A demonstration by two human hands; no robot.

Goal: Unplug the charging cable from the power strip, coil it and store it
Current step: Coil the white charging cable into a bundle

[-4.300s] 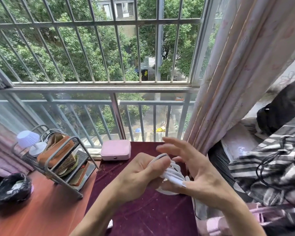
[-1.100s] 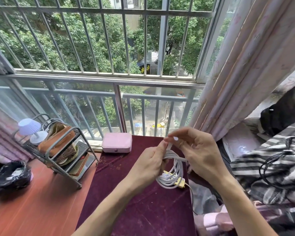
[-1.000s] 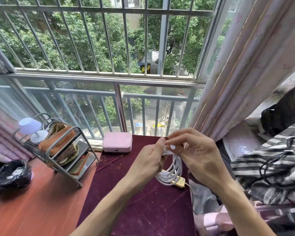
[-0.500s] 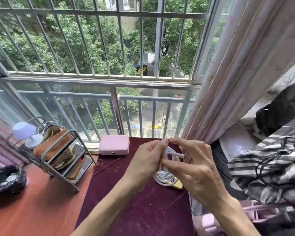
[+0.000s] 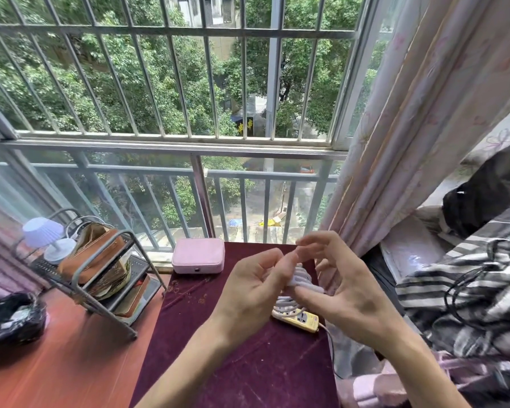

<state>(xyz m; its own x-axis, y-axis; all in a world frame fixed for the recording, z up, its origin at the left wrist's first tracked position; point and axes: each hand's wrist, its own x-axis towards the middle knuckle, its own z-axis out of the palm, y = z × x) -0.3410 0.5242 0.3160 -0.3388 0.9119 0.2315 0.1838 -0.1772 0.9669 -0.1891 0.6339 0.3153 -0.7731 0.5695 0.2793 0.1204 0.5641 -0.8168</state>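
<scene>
Right hand (image 5: 345,293) had swung the tail end around the white charging cable (image 5: 299,279) coil; fingers loosely curled on it. Left hand (image 5: 253,287) pinched the bundle. Securing wrap likely under way; storing remained.

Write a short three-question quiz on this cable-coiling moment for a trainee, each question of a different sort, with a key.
1. True or false: the white cable lies flat on the maroon cloth, untouched by either hand.
2. Multiple choice: what sits at the far edge of the cloth, near the window rail? A) a pink box B) a blue mug C) a green book
3. Fill in: the yellow power strip lies ____ the coiled cable.

Key
1. False: the left hand holds the coil and the right hand works at it with its fingers.
2. A, the pink box.
3. Below, on the cloth.
</scene>
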